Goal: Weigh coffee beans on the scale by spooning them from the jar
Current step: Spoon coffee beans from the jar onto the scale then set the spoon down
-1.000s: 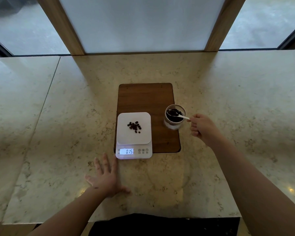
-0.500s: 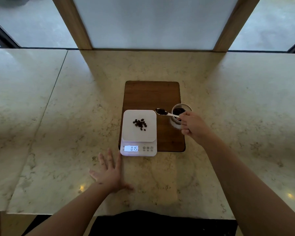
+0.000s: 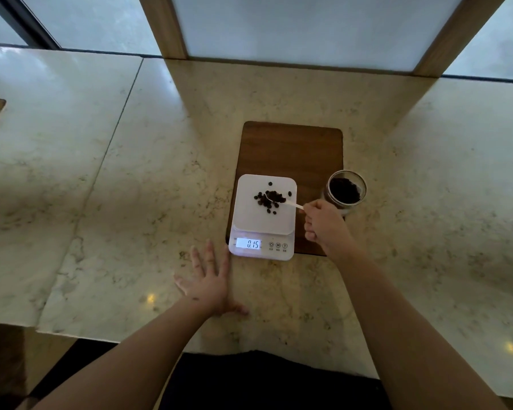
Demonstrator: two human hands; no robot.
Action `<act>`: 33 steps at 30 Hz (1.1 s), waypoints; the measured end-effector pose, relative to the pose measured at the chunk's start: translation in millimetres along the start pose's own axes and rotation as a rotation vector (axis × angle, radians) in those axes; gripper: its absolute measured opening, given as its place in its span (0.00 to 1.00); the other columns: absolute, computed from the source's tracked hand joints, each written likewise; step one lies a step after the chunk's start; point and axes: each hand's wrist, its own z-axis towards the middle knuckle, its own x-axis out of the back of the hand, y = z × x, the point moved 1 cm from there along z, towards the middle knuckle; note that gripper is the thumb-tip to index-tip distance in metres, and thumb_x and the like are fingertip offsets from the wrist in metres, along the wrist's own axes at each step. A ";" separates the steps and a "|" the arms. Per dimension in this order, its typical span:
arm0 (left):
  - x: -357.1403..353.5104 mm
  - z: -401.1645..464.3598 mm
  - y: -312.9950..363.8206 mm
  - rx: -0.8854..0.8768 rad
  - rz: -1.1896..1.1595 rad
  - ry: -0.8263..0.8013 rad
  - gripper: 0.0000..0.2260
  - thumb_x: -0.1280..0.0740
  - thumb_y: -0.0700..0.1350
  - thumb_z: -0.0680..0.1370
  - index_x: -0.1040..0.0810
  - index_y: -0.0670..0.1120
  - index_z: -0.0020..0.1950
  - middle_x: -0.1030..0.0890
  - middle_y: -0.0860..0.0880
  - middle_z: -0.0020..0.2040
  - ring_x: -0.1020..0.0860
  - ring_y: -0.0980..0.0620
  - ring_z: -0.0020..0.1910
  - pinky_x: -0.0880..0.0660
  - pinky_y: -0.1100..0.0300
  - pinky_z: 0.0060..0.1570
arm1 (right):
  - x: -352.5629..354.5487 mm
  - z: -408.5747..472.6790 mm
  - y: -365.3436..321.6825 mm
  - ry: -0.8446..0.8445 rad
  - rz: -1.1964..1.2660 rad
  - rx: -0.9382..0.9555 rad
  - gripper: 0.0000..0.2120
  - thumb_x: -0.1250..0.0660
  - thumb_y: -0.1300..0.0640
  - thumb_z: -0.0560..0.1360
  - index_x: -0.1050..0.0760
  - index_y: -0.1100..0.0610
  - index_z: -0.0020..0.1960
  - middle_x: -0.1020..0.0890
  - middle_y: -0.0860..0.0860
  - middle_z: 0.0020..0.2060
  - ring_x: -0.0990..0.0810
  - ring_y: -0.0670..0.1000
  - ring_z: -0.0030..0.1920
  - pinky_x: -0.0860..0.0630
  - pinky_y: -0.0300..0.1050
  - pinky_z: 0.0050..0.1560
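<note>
On the white scale (image 3: 264,223), dark glossy coffee beans (image 3: 268,199) lie scattered.

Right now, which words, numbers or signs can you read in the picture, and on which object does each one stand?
"0.15": lit display on the front of the white scale; the point between the digits is faint.
"M" and "T": two of the three round buttons beside the display; the left button's symbol is unclear.
Tiny print under the buttons: too small to read.
Glass jar, spoon and wooden board: no text visible.
</note>
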 end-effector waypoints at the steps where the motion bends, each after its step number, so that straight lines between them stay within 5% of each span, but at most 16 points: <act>1: 1.9 -1.6 2.0 0.002 -0.003 -0.004 0.68 0.35 0.82 0.56 0.92 0.56 0.56 0.91 0.47 0.62 0.81 0.34 0.69 0.53 0.17 0.64 | 1.0 0.6 0.8 0.005 -0.006 0.004 0.07 0.43 0.60 0.84 0.31 0.59 0.48 0.35 0.48 0.26 0.39 0.45 0.23 0.42 0.40 0.22; 24: 0.4 -3.0 3.1 -0.010 -0.007 -0.046 0.67 0.33 0.80 0.59 0.87 0.55 0.64 0.90 0.47 0.63 0.84 0.35 0.67 0.57 0.16 0.64 | 5.3 14.0 7.1 0.099 -0.245 0.161 0.10 0.42 0.56 0.83 0.32 0.56 0.42 0.33 0.50 0.29 0.37 0.48 0.26 0.41 0.47 0.27; 33: -4.8 1.5 0.8 -0.006 -0.030 -0.025 0.69 0.32 0.80 0.57 0.89 0.57 0.61 0.90 0.48 0.63 0.86 0.36 0.65 0.58 0.16 0.62 | 3.9 -5.0 10.6 0.267 -0.737 0.642 0.09 0.44 0.57 0.85 0.29 0.58 0.48 0.25 0.50 0.32 0.29 0.49 0.28 0.33 0.43 0.28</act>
